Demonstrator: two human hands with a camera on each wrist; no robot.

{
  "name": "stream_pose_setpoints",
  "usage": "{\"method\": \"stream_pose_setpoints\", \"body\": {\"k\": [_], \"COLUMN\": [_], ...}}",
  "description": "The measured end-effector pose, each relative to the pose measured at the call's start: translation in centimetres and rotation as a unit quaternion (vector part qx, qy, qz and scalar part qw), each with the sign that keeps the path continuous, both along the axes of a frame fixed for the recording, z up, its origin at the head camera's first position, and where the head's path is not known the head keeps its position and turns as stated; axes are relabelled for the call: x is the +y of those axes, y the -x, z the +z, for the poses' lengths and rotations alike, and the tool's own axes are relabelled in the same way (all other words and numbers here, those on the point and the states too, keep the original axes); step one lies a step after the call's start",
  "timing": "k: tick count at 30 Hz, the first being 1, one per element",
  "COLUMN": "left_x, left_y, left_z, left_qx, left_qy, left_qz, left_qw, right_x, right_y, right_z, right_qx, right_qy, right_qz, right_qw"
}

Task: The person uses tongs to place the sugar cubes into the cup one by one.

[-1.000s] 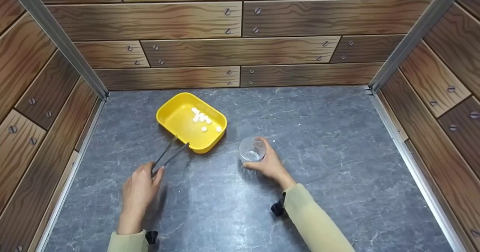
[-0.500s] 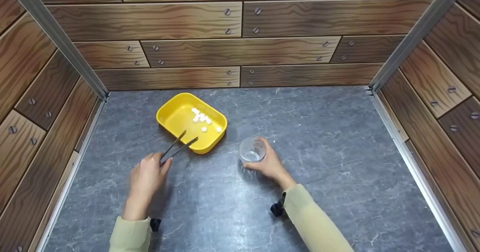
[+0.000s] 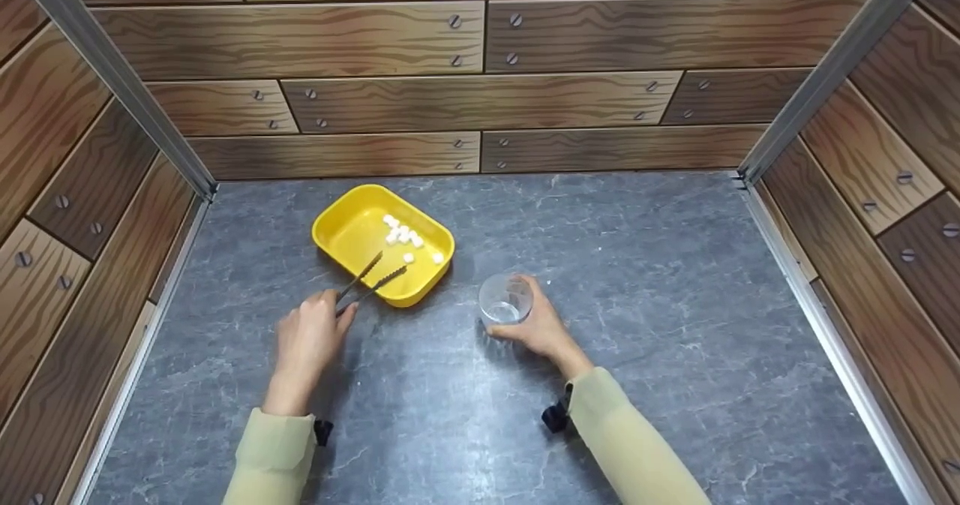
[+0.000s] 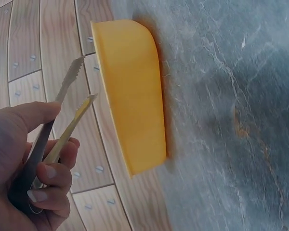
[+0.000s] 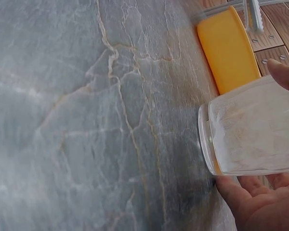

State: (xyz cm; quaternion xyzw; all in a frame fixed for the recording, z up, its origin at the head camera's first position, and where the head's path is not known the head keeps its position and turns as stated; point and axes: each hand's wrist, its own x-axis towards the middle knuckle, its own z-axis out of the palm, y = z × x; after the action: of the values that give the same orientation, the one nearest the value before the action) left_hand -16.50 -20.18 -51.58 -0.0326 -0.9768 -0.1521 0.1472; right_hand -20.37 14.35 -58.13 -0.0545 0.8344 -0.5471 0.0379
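My left hand [image 3: 311,336] grips a pair of metal tongs [image 4: 36,154], thumb on one arm and fingers curled round the other. The serrated tips of the tongs are apart with nothing between them, over the near side of a yellow tub [image 3: 341,242]. Inside the tub, several small white pieces [image 3: 405,235] lie mostly toward its right side. To the right of the tub, my right hand [image 3: 536,325] holds a clear cup [image 5: 255,130] upright by its side, thumb and fingers round it. No contents show in the cup.
The grey marbled surface [image 3: 660,280] is bounded by wood-patterned walls [image 3: 375,107] at the back and both sides. Metal strips [image 3: 832,355] run along the side edges. The tub stands close to the back wall, left of the middle.
My left hand has moved forward and right, carrying the tongs from the tub's near rim to over its inside. My right hand and the cup stay in place.
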Motion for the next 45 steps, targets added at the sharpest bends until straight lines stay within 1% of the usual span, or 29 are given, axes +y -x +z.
{"method": "stream_pose_setpoints", "body": {"k": [5, 10, 12, 16, 23, 29, 33, 38, 45], "left_x": [0.1, 0.3, 0.4, 0.6, 1.2, 1.5, 1.7, 2.2, 2.7], "left_y": [0.6, 1.4, 1.8, 2.8, 4.2, 5.2, 5.7, 6.2, 6.8], "left_z": [-0.3, -0.4, -0.4, -0.3, 0.0, 0.4, 0.7, 0.8, 0.6], "left_qx": [-0.016, -0.006, 0.000, -0.002, -0.024, -0.055, -0.073, -0.080, -0.078], "left_qy": [0.007, 0.020, 0.026, 0.033, 0.041, 0.049, 0.058, 0.072, 0.090], "left_qz": [-0.001, -0.010, -0.015, -0.019, -0.019, -0.018, -0.014, -0.012, -0.010], "left_qw": [0.9998, 0.9997, 0.9995, 0.9993, 0.9987, 0.9971, 0.9955, 0.9941, 0.9929], "right_x": [0.0, 0.0, 0.1, 0.2, 0.2, 0.1, 0.1, 0.1, 0.1], "right_y": [0.0, 0.1, 0.1, 0.1, 0.0, 0.0, 0.0, 0.0, 0.1], "right_z": [-0.1, -0.1, -0.1, -0.1, -0.1, 0.1, 0.0, 0.0, -0.1], "right_qx": [0.004, 0.006, 0.005, 0.000, -0.005, -0.008, -0.004, -0.001, -0.003], "right_qy": [0.004, 0.005, 0.004, 0.008, 0.007, 0.016, 0.013, 0.005, -0.005], "right_qz": [0.003, 0.004, 0.005, 0.006, 0.007, 0.011, 0.010, 0.008, 0.001], "right_qw": [1.0000, 1.0000, 1.0000, 1.0000, 0.9999, 0.9998, 0.9999, 1.0000, 1.0000]}}
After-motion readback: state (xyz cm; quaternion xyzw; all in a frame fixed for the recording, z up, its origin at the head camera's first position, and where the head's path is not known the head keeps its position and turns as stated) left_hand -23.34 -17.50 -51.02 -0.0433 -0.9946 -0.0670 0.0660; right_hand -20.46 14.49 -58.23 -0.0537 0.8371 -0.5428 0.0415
